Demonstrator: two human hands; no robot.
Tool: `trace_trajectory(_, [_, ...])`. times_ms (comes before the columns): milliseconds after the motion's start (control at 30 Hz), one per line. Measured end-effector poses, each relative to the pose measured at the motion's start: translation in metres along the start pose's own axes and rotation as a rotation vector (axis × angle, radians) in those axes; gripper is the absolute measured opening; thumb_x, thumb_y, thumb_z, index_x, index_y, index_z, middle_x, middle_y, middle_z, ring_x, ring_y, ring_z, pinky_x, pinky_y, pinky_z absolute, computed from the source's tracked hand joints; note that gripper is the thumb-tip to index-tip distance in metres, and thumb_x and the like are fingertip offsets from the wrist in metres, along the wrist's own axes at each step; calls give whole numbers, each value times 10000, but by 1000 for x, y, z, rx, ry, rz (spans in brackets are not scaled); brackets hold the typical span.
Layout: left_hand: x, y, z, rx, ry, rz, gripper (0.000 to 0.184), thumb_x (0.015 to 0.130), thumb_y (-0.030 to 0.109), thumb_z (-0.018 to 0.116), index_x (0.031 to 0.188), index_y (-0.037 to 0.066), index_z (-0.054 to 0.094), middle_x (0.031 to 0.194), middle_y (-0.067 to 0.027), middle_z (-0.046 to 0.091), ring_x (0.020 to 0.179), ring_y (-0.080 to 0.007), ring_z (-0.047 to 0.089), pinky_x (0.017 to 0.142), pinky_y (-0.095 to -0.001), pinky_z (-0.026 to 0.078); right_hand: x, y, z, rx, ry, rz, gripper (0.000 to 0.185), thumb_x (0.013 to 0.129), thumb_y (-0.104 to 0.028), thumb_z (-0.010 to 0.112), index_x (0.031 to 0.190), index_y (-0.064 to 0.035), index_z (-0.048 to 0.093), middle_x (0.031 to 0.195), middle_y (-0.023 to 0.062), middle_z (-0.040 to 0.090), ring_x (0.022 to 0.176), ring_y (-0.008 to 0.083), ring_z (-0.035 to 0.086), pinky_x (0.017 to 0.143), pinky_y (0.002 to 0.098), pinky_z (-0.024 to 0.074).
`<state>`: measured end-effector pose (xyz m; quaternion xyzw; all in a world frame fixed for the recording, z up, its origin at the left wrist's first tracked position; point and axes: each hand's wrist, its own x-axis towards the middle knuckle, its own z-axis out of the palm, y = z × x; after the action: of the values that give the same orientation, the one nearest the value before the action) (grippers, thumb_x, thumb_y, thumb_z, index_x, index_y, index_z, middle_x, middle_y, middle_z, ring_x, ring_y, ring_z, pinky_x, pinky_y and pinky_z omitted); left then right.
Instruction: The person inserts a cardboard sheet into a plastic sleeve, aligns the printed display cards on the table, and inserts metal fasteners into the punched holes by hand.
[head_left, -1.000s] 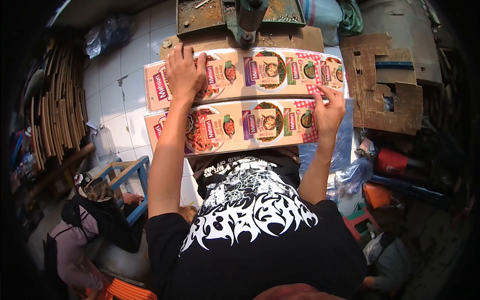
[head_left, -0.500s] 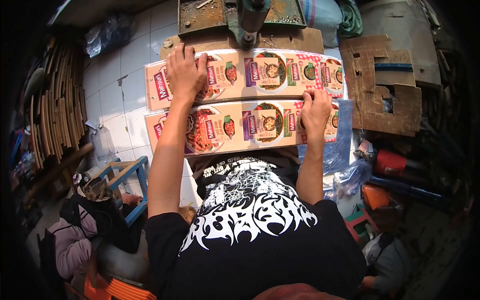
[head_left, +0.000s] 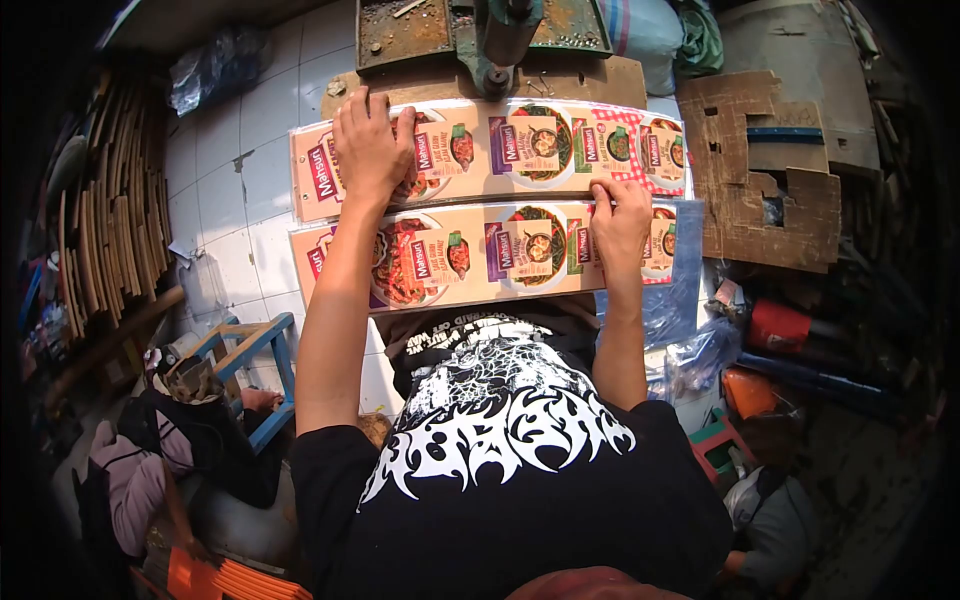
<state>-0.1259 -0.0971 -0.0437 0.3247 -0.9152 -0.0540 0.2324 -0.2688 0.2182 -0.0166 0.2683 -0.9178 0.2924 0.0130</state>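
Note:
Two long printed boards with food pictures and "Mahsuri" labels lie side by side across my front. My left hand [head_left: 374, 150] rests open on the left part of the far printed board [head_left: 470, 150], its fingers spread. Along that board's near edge, my right hand [head_left: 622, 222] is closed, with bent fingertips gripping at the edge. The right palm and wrist lie over the near printed board [head_left: 465, 255], covering part of its picture. The undersides of both boards are hidden.
Just beyond the boards stands a green metal machine post [head_left: 510, 40] with a rusty tray [head_left: 405, 30]. Cut cardboard [head_left: 715, 170] lies at right, stacked cardboard [head_left: 115, 215] at left. A blue wooden frame [head_left: 262, 350] and another person's sleeve [head_left: 135, 490] are lower left.
My right hand has shifted slightly left along the far board's near edge. My left hand and both boards stay in place. At lower left the other person's arm has moved.

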Motion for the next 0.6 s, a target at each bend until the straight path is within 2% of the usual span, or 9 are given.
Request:
trace_trajectory(300, [1,1,-1,5,13,8,457,964,423,613,1200,32,635,1358,-209,576,1303,-382,503,1136,-490,356,-4,-27,11,45,-110,-96,129,920,-184,714,999,-124,797,908,77,668,959,296,603,851,439,440])
trace_trajectory(400, [1,0,0,0,18,7,456,961,425,617,1190,32,638,1352,-207,580,1301,-381,504,1134,-487,360,0,-14,4,-116,-25,20,165,941,-239,698,1034,-157,807,932,76,676,969,293,604,873,439,437])
trace_trajectory(600, [0,1,1,-3,39,10,431,959,407,631,1175,35,640,1351,-205,578,1287,-387,511,1119,-493,368,6,-6,-5,-162,44,103,163,942,-222,694,1030,-140,804,937,70,675,982,293,606,893,447,437])
